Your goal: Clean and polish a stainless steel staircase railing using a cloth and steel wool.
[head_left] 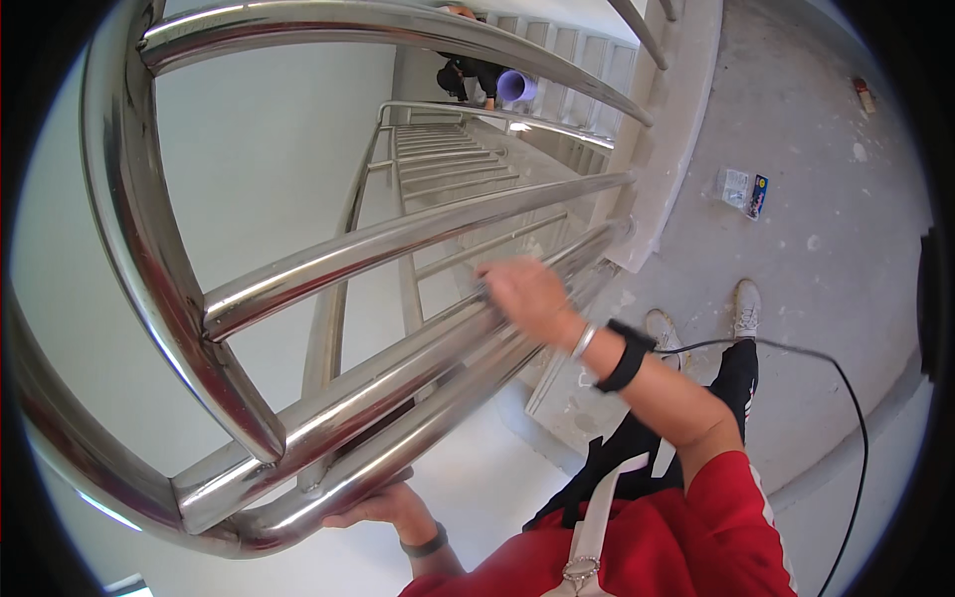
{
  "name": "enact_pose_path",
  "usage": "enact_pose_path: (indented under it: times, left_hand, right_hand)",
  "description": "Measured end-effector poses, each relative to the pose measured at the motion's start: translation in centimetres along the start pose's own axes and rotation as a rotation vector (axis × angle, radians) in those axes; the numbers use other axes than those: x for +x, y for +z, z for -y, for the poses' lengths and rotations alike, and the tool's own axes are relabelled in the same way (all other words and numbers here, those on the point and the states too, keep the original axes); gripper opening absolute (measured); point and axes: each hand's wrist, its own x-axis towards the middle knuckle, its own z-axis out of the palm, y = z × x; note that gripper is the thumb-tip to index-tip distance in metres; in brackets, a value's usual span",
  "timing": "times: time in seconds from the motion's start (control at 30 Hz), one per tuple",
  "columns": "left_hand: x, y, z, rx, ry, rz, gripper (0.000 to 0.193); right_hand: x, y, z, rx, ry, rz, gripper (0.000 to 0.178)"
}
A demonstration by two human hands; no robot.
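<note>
A polished steel stair railing (pixel 398 244) fills the left and middle of the view. My right hand (pixel 532 298) is closed against one of its upright bars, slightly blurred. A dark grey edge shows under its fingers, but I cannot make out what it is. Lower down, my left hand (pixel 383 507) cups the curved handrail (pixel 298 517) from outside and below. A small dark patch shows between that palm and the steel; its kind is unclear. I wear a wristband on each arm, plus a bracelet on the right.
Past the railing, a lower flight of stairs (pixel 567 50) holds another person in dark clothes beside a purple bucket (pixel 514 88). On the concrete floor (pixel 796 249) lie a small printed packet (pixel 743 191) and a reddish object (pixel 863 96). A black cable (pixel 846 383) curves at my right.
</note>
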Motion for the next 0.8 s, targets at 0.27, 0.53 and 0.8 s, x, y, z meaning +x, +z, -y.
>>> enact_pose_path:
  times: [0.27,0.53,0.8]
  left_hand:
    - [0.3,-0.8,0.1,-0.011,-0.082,0.056,0.104]
    - [0.1,0.0,0.2,-0.018,-0.048,-0.053,0.106]
    - [-0.1,0.3,-0.1,-0.077,-0.044,-0.018,0.106]
  right_hand:
    - [1.3,1.6,7.8,0.191,-0.253,0.133,0.025]
    - [1.9,-0.9,-5.1,-0.019,0.121,0.280,0.030]
    - [2.2,1.5,5.8,0.175,-0.083,0.288,0.031]
